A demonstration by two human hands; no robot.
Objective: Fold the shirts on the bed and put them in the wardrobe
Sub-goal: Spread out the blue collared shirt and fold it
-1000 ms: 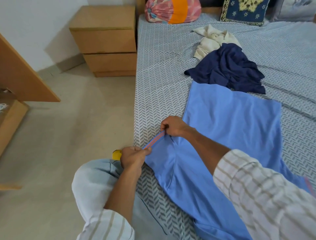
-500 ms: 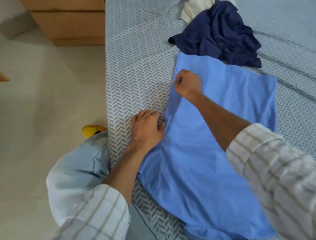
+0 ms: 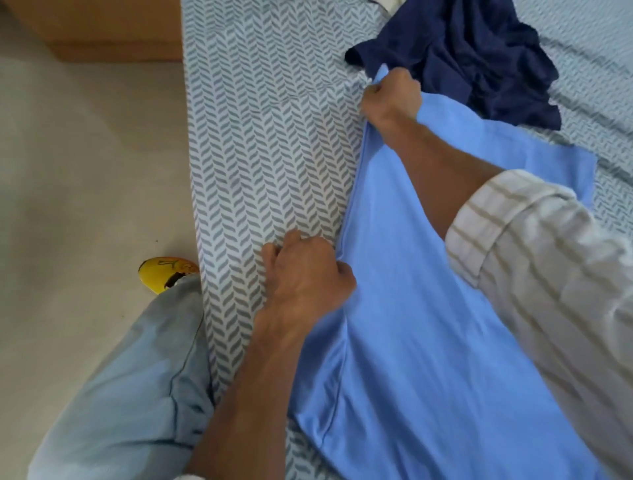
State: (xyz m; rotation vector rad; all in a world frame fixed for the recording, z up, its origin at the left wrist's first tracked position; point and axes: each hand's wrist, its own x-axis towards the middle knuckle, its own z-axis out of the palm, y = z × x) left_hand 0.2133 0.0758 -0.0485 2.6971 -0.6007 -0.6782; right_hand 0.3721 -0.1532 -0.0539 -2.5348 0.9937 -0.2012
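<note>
A light blue shirt [image 3: 428,325] lies spread on the bed [image 3: 267,144], its left side folded into a straight edge. My right hand [image 3: 392,97] grips the far corner of that edge, close to a crumpled navy shirt [image 3: 479,54]. My left hand [image 3: 306,274] holds the same edge nearer to me, fingers curled into the fabric and knuckles on the sheet. My right forearm crosses over the blue shirt. A sliver of a cream garment [image 3: 390,4] shows at the top edge.
A wooden bedside cabinet [image 3: 113,31] stands on the floor at the top left. My knee in light jeans [image 3: 137,394] presses against the bed's side, with a yellow slipper [image 3: 164,272] beside it on the floor. The wardrobe is out of view.
My right hand slid up the shirt's left edge to the far corner by the navy shirt. My left hand stayed on the near edge. The sleeve with the orange trim is folded under.
</note>
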